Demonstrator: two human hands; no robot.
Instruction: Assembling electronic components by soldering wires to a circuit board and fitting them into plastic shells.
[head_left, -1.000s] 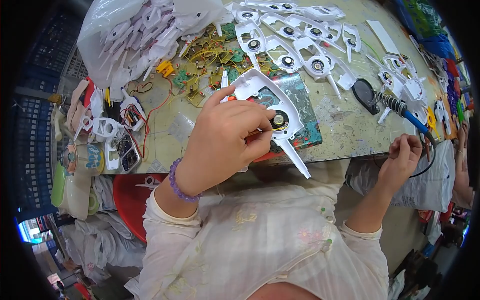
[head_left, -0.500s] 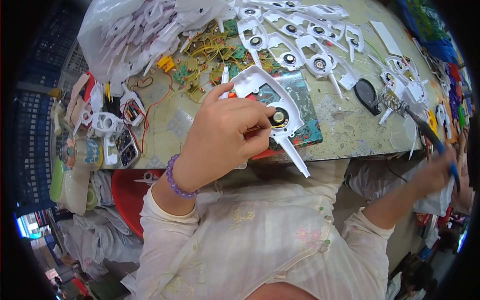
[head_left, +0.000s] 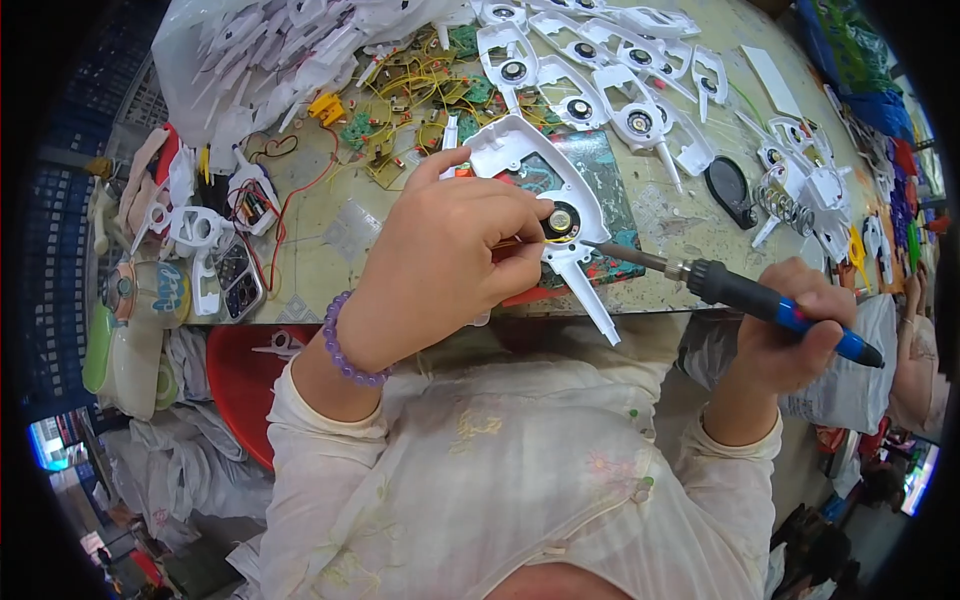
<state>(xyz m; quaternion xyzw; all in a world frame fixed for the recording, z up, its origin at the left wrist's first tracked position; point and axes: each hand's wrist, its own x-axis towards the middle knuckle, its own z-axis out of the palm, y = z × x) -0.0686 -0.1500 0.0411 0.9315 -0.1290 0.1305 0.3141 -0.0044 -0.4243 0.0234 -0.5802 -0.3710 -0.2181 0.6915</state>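
A white plastic housing half [head_left: 590,205] with a handle lies in front of me on a dark green patterned board [head_left: 622,222]. A round black speaker [head_left: 562,221] sits in it. My left hand [head_left: 450,235], a purple bead bracelet [head_left: 343,345] at its wrist, reaches over the housing. Its thumb and fingers are pinched on a thin yellow wire [head_left: 553,240] at the speaker's edge; the palm hides part of the housing. My right hand [head_left: 790,325] grips a soldering iron [head_left: 735,288] by its blue and black handle. The iron's tip is close to the speaker's lower right edge.
Several white housings with speakers [head_left: 640,122] lie at the back. Circuit boards with yellow wires [head_left: 430,100] are heaped behind my left hand, beside a bag of white parts [head_left: 270,60]. A coiled metal iron stand [head_left: 785,208] stands right. A red basin [head_left: 235,385] is below the table edge.
My right hand has brought the soldering iron leftward from beside the coiled stand to the speaker. My left hand stays at the speaker with nearly the same pinch.
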